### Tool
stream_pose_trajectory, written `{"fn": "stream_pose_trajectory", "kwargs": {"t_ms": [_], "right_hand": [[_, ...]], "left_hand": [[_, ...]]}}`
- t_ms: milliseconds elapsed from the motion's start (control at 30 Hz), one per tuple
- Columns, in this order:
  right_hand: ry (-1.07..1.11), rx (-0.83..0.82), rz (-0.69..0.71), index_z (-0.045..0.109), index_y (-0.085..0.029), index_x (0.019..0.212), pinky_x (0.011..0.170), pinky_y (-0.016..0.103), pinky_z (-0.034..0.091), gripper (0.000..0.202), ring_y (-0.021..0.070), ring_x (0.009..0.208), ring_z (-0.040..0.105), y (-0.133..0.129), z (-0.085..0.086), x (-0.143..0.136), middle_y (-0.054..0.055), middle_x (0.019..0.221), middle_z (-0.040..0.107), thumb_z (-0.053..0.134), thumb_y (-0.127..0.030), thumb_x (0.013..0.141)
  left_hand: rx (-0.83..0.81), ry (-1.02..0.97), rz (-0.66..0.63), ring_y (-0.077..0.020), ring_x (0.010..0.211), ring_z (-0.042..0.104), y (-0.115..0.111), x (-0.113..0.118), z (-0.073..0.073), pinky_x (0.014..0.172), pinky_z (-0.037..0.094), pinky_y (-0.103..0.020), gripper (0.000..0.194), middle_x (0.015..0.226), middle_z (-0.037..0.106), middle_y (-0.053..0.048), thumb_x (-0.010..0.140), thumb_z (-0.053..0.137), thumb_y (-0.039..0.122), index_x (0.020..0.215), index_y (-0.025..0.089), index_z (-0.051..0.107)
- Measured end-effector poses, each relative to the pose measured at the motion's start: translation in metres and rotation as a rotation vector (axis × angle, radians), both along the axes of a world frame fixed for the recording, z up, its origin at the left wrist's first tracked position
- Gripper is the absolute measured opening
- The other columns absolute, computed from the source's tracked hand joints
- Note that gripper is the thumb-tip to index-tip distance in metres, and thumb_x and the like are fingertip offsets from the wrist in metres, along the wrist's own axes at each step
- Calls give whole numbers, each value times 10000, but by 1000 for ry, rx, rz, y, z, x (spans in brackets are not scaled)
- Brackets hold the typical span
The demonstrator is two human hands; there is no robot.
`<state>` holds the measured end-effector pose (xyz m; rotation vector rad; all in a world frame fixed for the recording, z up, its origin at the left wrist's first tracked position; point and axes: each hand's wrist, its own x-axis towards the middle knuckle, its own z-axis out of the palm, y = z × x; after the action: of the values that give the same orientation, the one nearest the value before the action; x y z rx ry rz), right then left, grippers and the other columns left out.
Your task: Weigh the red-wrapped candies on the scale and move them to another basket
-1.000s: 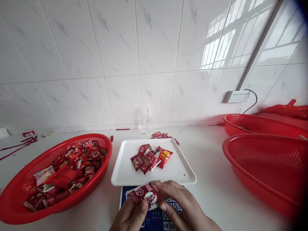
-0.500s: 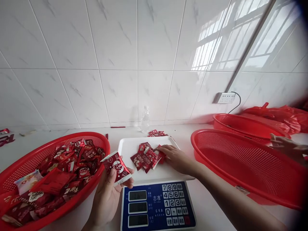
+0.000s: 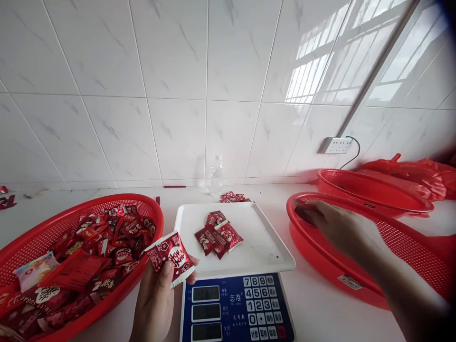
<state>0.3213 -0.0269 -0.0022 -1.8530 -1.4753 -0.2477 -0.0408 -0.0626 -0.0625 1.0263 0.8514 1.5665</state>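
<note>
My left hand [image 3: 158,294] is closed on a shiny red candy packet [image 3: 174,256] with white crimped ends, held beside the scale's white tray [image 3: 263,237]. Several dark red packets [image 3: 206,240] lie overlapping on that tray. Over the left end of a red plastic basket [image 3: 356,275], my right hand [image 3: 335,223] reaches with bent fingers. A dark red packet [image 3: 307,213] shows under its fingertips, partly hidden. The blue scale panel [image 3: 235,308] with number keys faces me below the tray.
At left, a red basket [image 3: 156,221] holds many candy packets. Behind the tray stand a clear plastic bottle [image 3: 216,175] and more small red packets [image 3: 233,196]. Farther right are another red basket [image 3: 374,183], red plastic bags [image 3: 409,171] and a wall socket [image 3: 337,145].
My right hand has moved right from the tray to the basket, and a red packet has left the tray pile. My left hand keeps its packet. A gloved hand at far right is gone.
</note>
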Motion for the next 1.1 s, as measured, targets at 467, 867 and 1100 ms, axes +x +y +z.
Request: {"fn": "stream_pose_trajectory", "kwargs": {"t_ms": [467,867,1100], "right_hand": [[-205,-526,583,559,-216,1306,839,399,506,418,276,1039,661,25,-25,-135,106,1140,714,427,-376,943],[-157,-244,392,607,-250,1098,725,371,523,283,243,897,645,11,-13,-67,116,1112,614,406,-339,919],[-284,-332,32,631,-184,1148,751,627,465,389,504,1125,530,1,-8,13,270,1221,572,438,-362,861]], "left_hand": [[7,244,210,-214,792,685,-4,14,-7,766,564,-325,461,893,728,-66,830,601,588,977,157,672],[58,243,200,-180,736,673,-4,14,-14,735,566,-282,406,868,732,-51,862,589,546,980,165,667],[67,266,187,-210,773,694,0,4,-26,748,600,-317,390,918,729,-70,867,594,515,1014,164,679]]}}
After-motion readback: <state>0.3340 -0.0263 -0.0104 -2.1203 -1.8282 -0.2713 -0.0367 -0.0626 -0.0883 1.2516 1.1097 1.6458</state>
